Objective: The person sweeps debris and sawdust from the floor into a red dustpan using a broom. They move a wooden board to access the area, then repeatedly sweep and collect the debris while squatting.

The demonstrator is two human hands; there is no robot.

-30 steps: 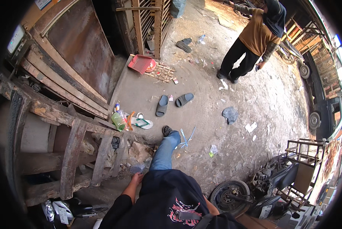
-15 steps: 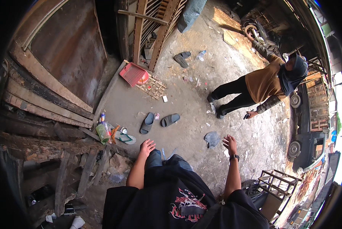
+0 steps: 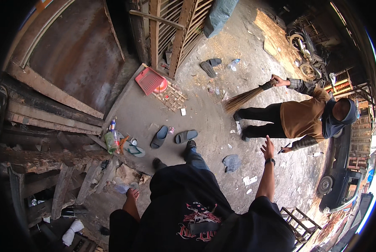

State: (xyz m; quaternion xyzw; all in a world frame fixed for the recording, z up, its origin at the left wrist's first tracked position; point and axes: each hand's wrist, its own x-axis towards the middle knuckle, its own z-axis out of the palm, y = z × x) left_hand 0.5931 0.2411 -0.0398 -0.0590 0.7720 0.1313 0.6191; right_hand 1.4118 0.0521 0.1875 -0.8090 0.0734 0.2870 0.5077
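My right hand (image 3: pixel 268 148) reaches forward at mid-height, fingers spread and nothing in them, a dark watch on its wrist. Low at my left side, my left hand (image 3: pixel 132 194) hangs with its fingers loosely bent, and no object shows in it. Ahead of me on the ground lie two grey slide sandals, one left (image 3: pixel 159 137) and one right (image 3: pixel 186 136). Another person (image 3: pixel 300 117) in a brown top stands at the right. That person's one hand holds a stick broom (image 3: pixel 244 99), bristles toward the ground; the other holds a slim dark object (image 3: pixel 283 148).
A red dustpan (image 3: pixel 150 80) lies by the wooden frame. Timber and a green flip-flop (image 3: pixel 135 151) are at the left. A grey cloth (image 3: pixel 231 163) and paper scraps litter the concrete. Dark slippers (image 3: pixel 210 67), a motorcycle (image 3: pixel 303 52) and a truck (image 3: pixel 341 176) stand farther off.
My left hand has dropped back toward my side; my right has gone forward and right. My feet now show. The other person's broom has come into view, its bristles toward the ground.
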